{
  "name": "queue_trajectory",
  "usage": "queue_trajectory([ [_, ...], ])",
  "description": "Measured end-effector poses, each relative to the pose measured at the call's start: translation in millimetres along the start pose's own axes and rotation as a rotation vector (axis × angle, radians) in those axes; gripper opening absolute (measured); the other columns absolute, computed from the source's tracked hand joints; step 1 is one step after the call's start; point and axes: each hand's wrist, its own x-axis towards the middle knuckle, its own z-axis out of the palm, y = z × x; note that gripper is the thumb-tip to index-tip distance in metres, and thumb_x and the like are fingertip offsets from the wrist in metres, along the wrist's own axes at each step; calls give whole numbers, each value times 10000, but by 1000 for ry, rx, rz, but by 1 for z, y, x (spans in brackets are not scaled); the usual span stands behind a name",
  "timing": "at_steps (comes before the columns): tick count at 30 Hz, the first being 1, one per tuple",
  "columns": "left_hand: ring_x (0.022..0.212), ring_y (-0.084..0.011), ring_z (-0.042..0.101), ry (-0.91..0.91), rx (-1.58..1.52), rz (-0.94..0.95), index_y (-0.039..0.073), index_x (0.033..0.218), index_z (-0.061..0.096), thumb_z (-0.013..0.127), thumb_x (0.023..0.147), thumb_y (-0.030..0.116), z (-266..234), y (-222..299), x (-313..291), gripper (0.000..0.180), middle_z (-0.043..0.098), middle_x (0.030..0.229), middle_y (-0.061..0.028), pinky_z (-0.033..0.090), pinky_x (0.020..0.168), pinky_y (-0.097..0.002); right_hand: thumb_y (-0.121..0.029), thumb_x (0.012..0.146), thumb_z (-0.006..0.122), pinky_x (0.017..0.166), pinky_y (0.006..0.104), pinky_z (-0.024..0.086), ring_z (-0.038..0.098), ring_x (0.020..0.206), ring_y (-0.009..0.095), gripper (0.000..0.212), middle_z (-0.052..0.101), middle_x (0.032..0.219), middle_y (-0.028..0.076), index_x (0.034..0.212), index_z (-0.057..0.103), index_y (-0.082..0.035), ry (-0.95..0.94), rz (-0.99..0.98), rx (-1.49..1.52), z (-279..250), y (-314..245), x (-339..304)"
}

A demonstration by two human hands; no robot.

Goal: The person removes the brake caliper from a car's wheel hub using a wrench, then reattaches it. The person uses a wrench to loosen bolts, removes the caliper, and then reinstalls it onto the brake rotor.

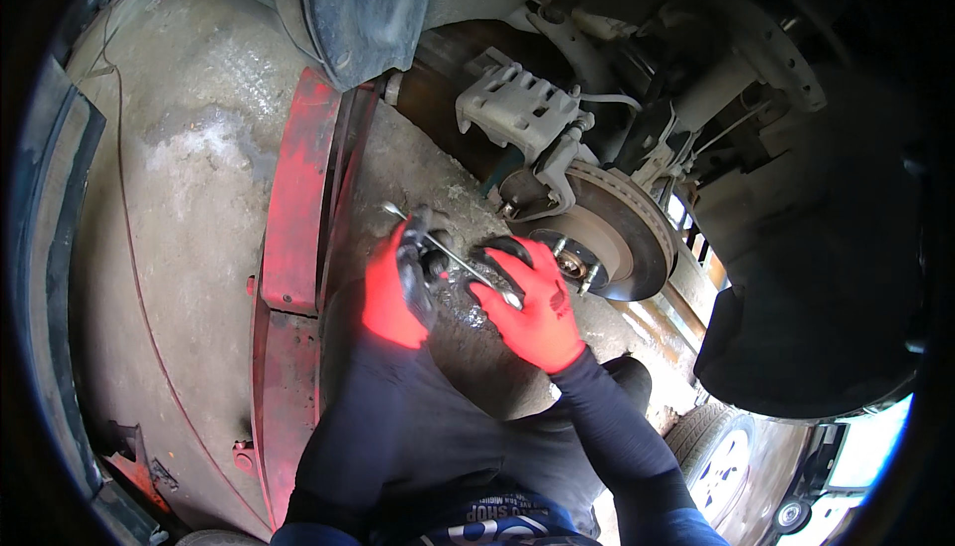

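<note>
A slim silver double-ended wrench [459, 261] slants between my hands, its far end up to the left and its near end down to the right. My left hand [398, 282], in a red glove with black fingers and palm, is closed around the far part of the shaft. At the near end, my right hand [532, 297], gloved alike, has its thumb and fingers curled about the wrench. Beside the left fingers is a dark round shape [435, 262] I cannot make out. Just beyond my right hand stands a brake disc [637, 238] with wheel studs, and a grey brake caliper [517, 108] above it.
Left of my legs runs a red steel lift arm [298, 208]. A thin cable [134, 248] lies on the concrete floor [214, 277]. A dark fender liner [806, 287] hangs at the right, and a car wheel [721, 466] stands at the lower right.
</note>
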Motion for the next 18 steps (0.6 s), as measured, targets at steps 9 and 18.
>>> queue_trajectory([
  [9, 650, -208, 655, 121, -384, 163, 141, 1127, 587, 487, 1054, 362, 0, -22, 154, 253, 716, 910, -93, 522, 584, -323, -174, 939, 661, 1029, 416, 423, 557, 1182, 373, 393, 565, 1294, 233, 1275, 584, 14, 502, 147, -533, -140, 66, 35],
  [18, 631, -142, 623, 93, -412, 92, 93, 1095, 608, 514, 1051, 368, 28, -62, 206, 294, 667, 866, -22, 440, 503, -294, -154, 967, 605, 1057, 395, 393, 533, 1206, 326, 373, 537, 1282, 192, 1284, 562, 36, 448, 184, -500, -125, 84, 56],
])
